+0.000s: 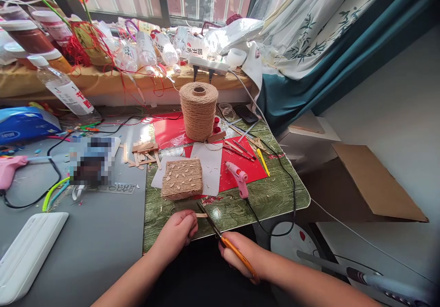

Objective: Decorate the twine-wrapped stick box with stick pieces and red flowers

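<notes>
Green tabletop (271,194): work surface; things sit close in, presumably so a short reach covers them.
Forearms: both come in from the near edge, angled inward toward each other.
Twine spool (198,114): upright on its end behind the block; likely stable there, out of my hands' way.
Left hand (179,228): back up, fingers curled nearly closed, thumb side toward the blades; has hold of the wood stick.
Right hand (250,250): closed round the scissors' handle, lower than the left, blades aimed up and leftward.
Twine-wrapped block (182,173): just beyond my left hand, pale chips scattered on top; partly over white paper.
Scissors (239,254): blades cross the stick; exact gap unclear.
Glue gun (238,176): right of block, within right-hand reach, I judge.
Wood stick (201,215): protrudes sideways from my left hand, probably short-gripped for steadiness.
</notes>
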`<state>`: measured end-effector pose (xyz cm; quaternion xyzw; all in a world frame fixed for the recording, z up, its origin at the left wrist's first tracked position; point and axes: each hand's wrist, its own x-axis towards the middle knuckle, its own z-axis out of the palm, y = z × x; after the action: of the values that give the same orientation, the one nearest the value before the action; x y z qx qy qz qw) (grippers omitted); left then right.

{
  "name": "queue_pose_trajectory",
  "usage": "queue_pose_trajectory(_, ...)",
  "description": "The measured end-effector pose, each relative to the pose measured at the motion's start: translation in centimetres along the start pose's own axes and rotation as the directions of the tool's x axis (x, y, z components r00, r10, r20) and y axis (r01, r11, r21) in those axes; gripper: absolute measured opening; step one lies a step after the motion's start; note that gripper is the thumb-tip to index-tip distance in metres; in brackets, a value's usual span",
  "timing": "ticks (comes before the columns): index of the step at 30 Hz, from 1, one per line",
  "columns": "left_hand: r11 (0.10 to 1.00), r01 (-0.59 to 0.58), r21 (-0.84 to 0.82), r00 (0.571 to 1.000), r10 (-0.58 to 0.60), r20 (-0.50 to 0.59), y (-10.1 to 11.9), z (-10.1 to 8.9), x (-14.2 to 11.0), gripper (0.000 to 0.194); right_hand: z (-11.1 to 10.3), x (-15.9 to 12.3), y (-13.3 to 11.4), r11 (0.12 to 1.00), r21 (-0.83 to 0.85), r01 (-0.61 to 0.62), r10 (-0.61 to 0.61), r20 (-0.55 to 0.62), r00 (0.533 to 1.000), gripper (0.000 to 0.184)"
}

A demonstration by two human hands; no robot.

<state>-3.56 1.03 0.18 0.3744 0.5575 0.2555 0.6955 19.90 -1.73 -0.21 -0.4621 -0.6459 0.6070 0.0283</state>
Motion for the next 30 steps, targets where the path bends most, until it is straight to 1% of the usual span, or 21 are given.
queue_pose_trajectory(3, 1.000, 0.017, -0.008, 1.000, -0.017, 0.006, 0.2, 0.1, 0.0, 0.030, -0.2, -0.2, -0.4, 1.000, -0.001, 0.007, -0.007, -0.004, 1.000, 0.009)
queue_pose_trajectory(7, 0.999, 0.034, -0.004, 0.999, -0.034, 0.000, 0.2, 0.2, 0.2, 0.029, -0.2, -0.3, -1.0, 0.999, -0.013, -0.047, 0.047, -0.011, 0.999, 0.009)
queue_pose_trajectory(9, 0.999, 0.041, -0.011, 0.999, -0.041, 0.001, 0.1, 0.1, 0.3, 0.029, -0.1, -0.2, -1.0, 0.997, -0.013, -0.081, 0.081, -0.022, 0.997, 0.009)
queue_pose_trajectory(11, 0.999, 0.037, -0.015, 0.999, -0.037, 0.004, 0.1, 0.1, 0.3, 0.029, 0.1, -0.2, -0.9, 0.996, -0.001, -0.089, 0.089, -0.030, 0.996, 0.009)
queue_pose_trajectory(20, 1.000, 0.029, -0.008, 0.999, -0.029, -0.018, 0.3, 0.2, 0.2, 0.029, 0.4, 0.0, -0.1, 0.999, 0.033, -0.026, 0.027, -0.023, 0.999, 0.012)
queue_pose_trajectory(24, 0.999, 0.041, -0.005, 0.998, -0.041, -0.038, -0.1, 0.3, 0.5, 0.028, 0.5, 0.1, 0.2, 0.999, 0.028, -0.046, 0.046, -0.021, 0.999, 0.012)
queue_pose_trajectory(30, 1.000, 0.029, -0.004, 0.998, -0.029, -0.055, -0.3, 0.5, 0.6, 0.029, 0.5, 0.2, 0.6, 1.000, 0.019, -0.014, 0.014, -0.013, 1.000, 0.010)
